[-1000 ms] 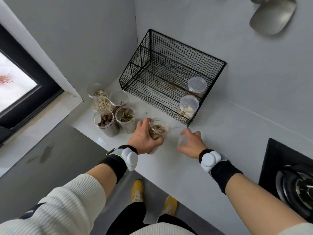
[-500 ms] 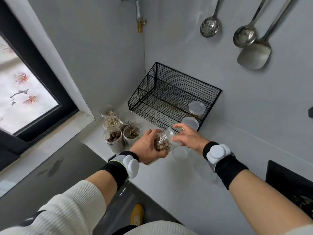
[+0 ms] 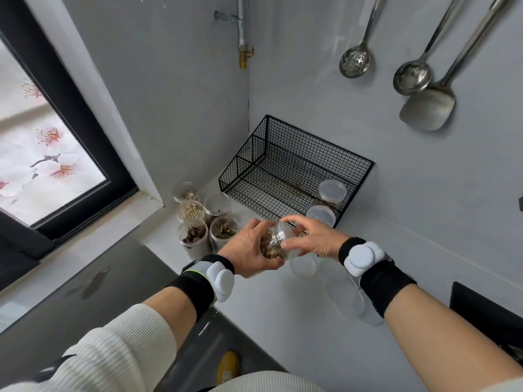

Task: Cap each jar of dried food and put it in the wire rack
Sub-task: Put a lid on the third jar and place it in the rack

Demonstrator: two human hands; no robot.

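Note:
My left hand [image 3: 249, 251] grips a clear jar of brown dried food [image 3: 271, 247], tilted above the white counter. My right hand [image 3: 310, 238] holds a clear lid [image 3: 288, 236] against the jar's mouth, fingers curled round it. The black wire rack [image 3: 285, 168] stands in the corner behind; two capped jars [image 3: 332, 190] [image 3: 321, 215] sit at its right end. Several uncapped jars [image 3: 195, 232] of dried food are grouped to the left of my hands.
Loose clear lids [image 3: 302, 267] lie on the counter [image 3: 283, 306] under and right of my hands. A ladle, skimmer and spatula [image 3: 427, 107] hang on the wall. A black stove [image 3: 486, 312] is at the right edge, a window [image 3: 42, 154] at the left.
My left hand lifted the jar off the counter and tilted it. My right hand picked a lid up from the counter and brought it onto the jar's mouth. The view tilted upward.

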